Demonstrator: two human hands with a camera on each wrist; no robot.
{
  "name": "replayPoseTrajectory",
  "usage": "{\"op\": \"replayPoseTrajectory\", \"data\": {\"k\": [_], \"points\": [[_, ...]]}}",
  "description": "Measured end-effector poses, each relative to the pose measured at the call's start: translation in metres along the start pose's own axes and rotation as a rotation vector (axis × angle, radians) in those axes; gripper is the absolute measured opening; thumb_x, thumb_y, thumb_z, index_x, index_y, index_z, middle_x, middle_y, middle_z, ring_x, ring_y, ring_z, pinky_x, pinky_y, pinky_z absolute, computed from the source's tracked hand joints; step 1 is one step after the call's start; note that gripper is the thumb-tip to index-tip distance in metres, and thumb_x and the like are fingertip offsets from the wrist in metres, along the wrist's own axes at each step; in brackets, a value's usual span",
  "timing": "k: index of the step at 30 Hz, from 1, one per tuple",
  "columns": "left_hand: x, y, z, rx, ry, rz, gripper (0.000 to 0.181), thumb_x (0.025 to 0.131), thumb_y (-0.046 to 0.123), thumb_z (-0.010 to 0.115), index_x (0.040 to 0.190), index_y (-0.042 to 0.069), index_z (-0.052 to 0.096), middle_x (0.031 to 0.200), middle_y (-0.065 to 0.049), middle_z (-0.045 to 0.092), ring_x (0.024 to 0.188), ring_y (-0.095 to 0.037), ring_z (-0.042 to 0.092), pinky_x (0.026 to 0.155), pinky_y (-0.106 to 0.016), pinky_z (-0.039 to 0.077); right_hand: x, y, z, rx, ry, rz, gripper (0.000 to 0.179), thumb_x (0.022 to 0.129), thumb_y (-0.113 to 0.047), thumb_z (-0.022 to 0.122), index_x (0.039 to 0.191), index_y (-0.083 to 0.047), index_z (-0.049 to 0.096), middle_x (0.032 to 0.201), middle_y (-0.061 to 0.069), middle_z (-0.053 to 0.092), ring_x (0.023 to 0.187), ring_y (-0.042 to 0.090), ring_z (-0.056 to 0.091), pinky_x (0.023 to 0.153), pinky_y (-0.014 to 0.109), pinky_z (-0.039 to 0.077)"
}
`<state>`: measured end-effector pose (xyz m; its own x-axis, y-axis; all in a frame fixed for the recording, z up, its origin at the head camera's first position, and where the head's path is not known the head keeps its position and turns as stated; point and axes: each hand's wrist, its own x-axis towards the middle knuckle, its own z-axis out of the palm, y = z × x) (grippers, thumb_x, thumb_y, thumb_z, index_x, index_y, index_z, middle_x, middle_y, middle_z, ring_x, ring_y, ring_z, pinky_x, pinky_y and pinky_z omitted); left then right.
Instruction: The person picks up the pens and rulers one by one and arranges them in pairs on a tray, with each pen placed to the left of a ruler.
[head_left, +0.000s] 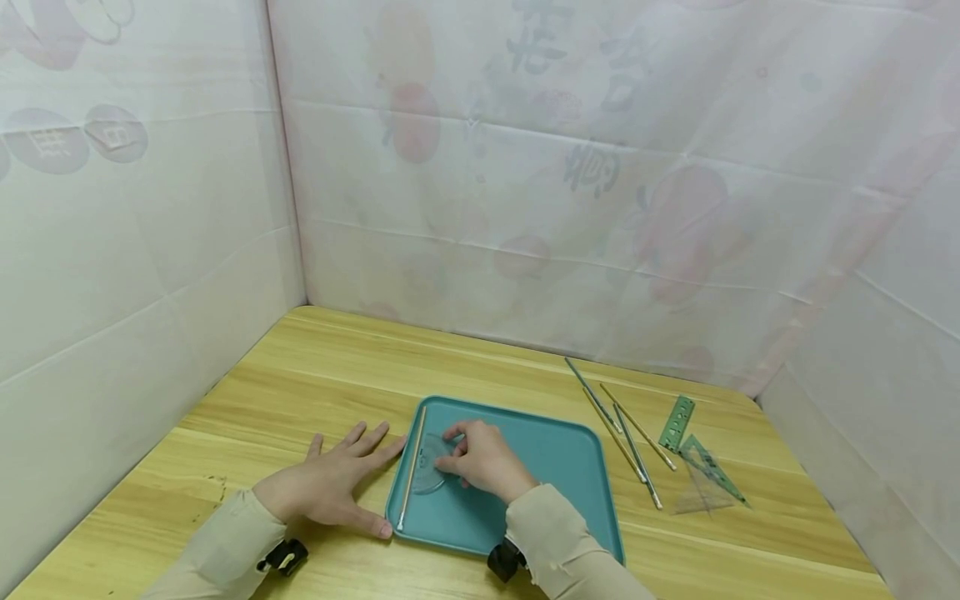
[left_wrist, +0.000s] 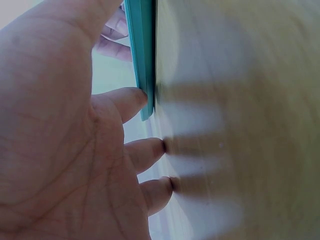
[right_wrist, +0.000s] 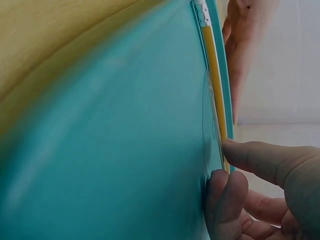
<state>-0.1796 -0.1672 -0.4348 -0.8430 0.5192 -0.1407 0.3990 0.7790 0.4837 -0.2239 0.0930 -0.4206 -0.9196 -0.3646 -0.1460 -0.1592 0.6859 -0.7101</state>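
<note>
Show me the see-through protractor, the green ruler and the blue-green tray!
Protractor (head_left: 428,470): head view, on its clear flat face.
Green ruler (head_left: 677,423): head view, middle of its face.
Blue-green tray (head_left: 562,465): head view, on its bare bottom.

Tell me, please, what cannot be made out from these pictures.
Head: part of the clear protractor, behind the right hand.
Head: part of the near edge of the tray, behind the right sleeve.
Head: any fine markings on the green ruler, too small.
Left wrist: part of the left hand, cut off by the frame.
</note>
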Motion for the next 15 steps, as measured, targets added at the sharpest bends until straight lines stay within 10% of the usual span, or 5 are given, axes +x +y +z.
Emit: {"op": "replayPoseTrajectory", "data": {"k": [15], "points": [[-0.0003,0.0007,-0.0007,-0.004,-0.001,-0.007,0.118,0.080,0.074,0.082,0.172,0.025,0.027,0.180,-0.017,0.018,0.164,-0.054,0.014,0.108,-0.097,0.006,0.0000,-0.0009,0.0041,-0.072,0.014,-0.027,0.038,0.095,-0.020,0.084,0.127,-0.002,0.072,0.076,0.002,0.064,0.060,0.015,0.055,0.054,0.030,0.044]]}}
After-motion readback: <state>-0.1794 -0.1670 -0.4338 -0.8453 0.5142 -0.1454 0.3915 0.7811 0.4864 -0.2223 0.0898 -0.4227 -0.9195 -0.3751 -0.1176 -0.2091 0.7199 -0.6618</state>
